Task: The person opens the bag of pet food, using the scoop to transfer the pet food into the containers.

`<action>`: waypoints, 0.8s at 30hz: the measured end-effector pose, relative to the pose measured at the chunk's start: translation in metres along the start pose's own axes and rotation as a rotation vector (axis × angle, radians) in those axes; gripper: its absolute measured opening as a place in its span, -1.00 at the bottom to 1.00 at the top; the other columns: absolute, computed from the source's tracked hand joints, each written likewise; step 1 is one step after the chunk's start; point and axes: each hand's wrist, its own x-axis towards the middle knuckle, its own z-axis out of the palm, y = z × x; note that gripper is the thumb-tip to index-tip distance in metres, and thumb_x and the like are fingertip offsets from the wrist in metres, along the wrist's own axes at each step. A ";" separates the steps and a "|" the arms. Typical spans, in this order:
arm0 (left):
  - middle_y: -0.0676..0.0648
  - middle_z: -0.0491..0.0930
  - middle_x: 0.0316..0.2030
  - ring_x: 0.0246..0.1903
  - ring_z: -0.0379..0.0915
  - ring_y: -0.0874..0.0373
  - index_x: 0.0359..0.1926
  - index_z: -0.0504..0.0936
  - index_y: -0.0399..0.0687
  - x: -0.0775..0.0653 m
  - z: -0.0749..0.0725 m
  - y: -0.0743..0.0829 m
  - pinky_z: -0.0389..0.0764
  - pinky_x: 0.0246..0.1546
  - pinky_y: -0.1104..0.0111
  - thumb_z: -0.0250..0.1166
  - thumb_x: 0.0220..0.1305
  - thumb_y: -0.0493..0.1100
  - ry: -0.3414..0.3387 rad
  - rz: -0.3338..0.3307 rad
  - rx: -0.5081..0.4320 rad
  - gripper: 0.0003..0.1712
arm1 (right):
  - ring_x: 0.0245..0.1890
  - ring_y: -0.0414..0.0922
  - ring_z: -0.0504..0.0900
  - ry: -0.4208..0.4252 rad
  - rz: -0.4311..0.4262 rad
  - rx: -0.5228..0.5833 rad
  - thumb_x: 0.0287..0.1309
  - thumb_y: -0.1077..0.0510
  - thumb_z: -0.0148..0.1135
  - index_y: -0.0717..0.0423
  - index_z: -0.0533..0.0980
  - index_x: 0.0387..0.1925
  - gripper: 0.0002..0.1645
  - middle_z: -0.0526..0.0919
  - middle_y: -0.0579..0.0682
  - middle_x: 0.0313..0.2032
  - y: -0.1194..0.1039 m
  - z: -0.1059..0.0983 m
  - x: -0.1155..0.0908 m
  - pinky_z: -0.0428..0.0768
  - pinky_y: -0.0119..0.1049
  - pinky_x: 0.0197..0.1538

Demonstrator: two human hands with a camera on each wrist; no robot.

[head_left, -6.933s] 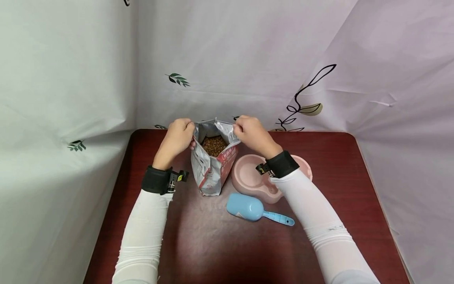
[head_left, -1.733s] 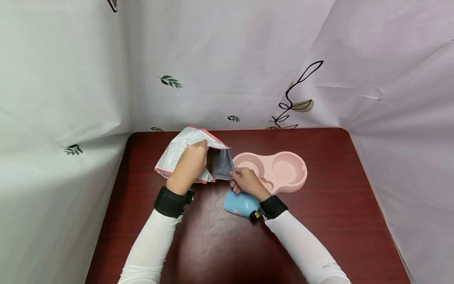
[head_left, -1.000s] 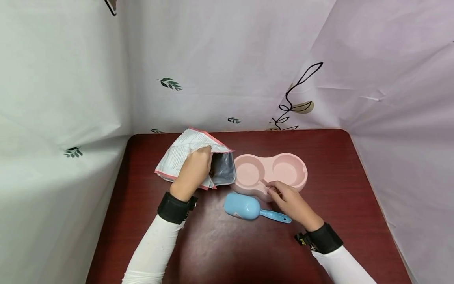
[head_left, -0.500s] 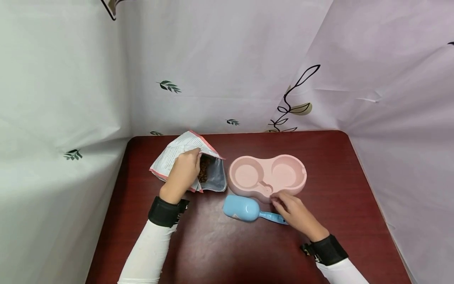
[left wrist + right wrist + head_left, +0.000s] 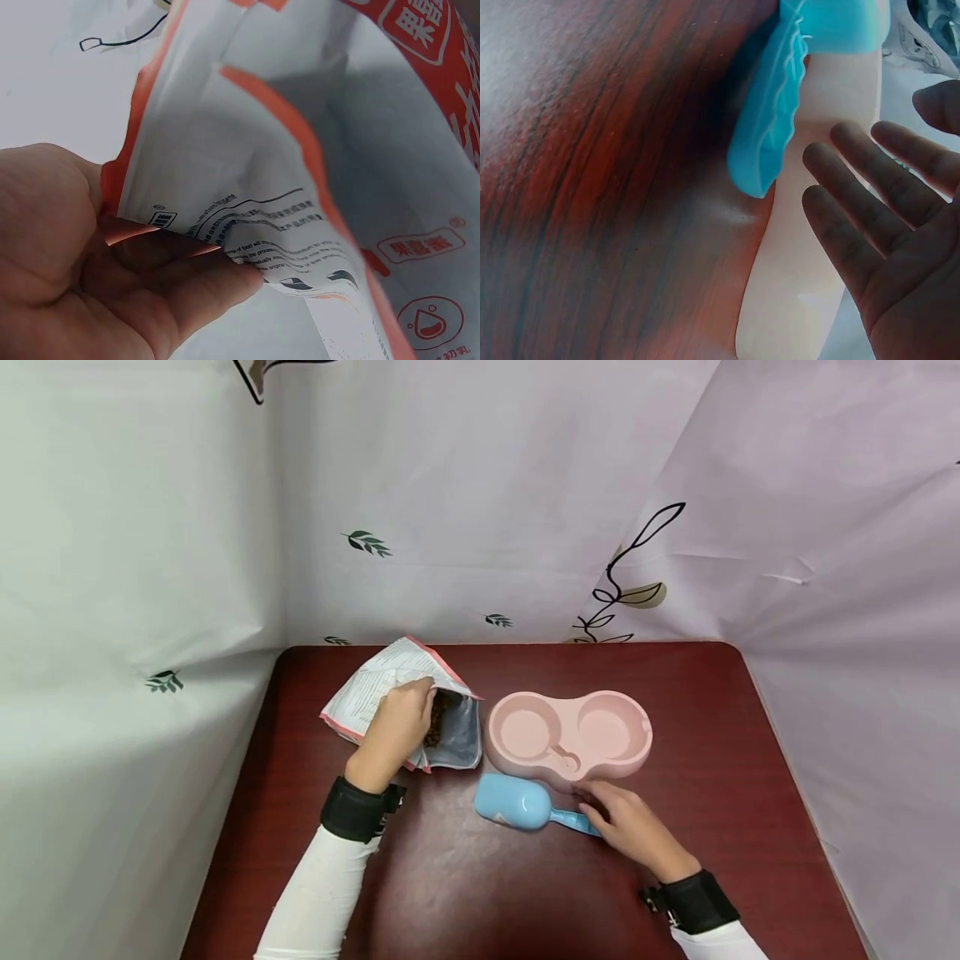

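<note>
Bag (image 5: 375, 692), white, red-edged, mouth edge gripped by the left hand (image 5: 396, 720), lies left of the pink plastic double bowl (image 5: 567, 727); in front, right hand (image 5: 637, 831), loosely spread, is near the blue plastic scoop (image 5: 517, 802); red desk (image 5: 720, 760) extends rightward.

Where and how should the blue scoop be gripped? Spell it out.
Grip the blue scoop by its handle, coming from the right with the right hand. The handle is slim, wavy-edged and points rightward toward that hand, while the broad head points left. The pink double bowl sits close behind, so the near right side looks like the easiest approach.
</note>
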 end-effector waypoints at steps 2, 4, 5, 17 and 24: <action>-0.29 0.75 -0.07 -0.07 0.73 -0.17 0.05 0.67 -0.34 0.000 0.002 0.001 0.74 -0.16 0.02 0.10 0.58 -0.24 -0.004 0.004 0.000 -0.71 | 0.01 -0.14 0.70 -0.007 -0.011 -0.031 0.23 0.13 0.47 0.04 0.64 0.14 -0.56 0.73 -0.08 0.01 0.001 0.002 -0.001 0.70 -0.08 0.01; -0.30 0.74 -0.05 -0.05 0.72 -0.17 0.07 0.67 -0.35 -0.001 0.004 0.001 0.74 -0.14 0.02 0.10 0.58 -0.24 -0.005 0.007 -0.001 -0.70 | 0.06 -0.11 0.67 -0.020 -0.028 -0.058 0.17 0.09 0.51 0.04 0.62 0.18 -0.47 0.70 -0.07 0.05 0.002 0.006 -0.002 0.67 -0.05 0.06; -0.30 0.74 -0.06 -0.06 0.73 -0.17 0.06 0.67 -0.35 -0.001 0.004 0.001 0.74 -0.15 0.03 0.11 0.58 -0.25 -0.004 0.009 -0.001 -0.71 | 0.08 -0.10 0.65 -0.029 -0.039 -0.068 0.14 0.07 0.54 0.04 0.61 0.20 -0.42 0.69 -0.06 0.07 0.003 0.008 -0.002 0.66 -0.04 0.07; -0.30 0.73 0.00 -0.01 0.72 -0.18 0.11 0.66 -0.34 -0.006 0.006 0.003 0.74 -0.11 0.00 0.11 0.57 -0.25 -0.010 0.008 -0.009 -0.70 | -0.04 -0.07 0.53 -0.026 -0.167 -0.171 -0.18 0.09 0.73 0.10 0.61 0.16 -0.21 0.57 0.02 0.01 0.003 0.038 -0.011 0.63 -0.09 -0.03; -0.30 0.72 0.03 0.01 0.71 -0.18 0.13 0.66 -0.34 -0.005 0.008 0.002 0.73 -0.09 0.00 0.11 0.57 -0.26 -0.022 0.007 -0.022 -0.69 | -0.12 -0.10 0.49 0.049 -0.211 -0.178 -0.29 0.26 0.75 0.13 0.64 0.06 -0.26 0.51 0.01 -0.07 0.002 0.043 -0.013 0.59 -0.13 -0.11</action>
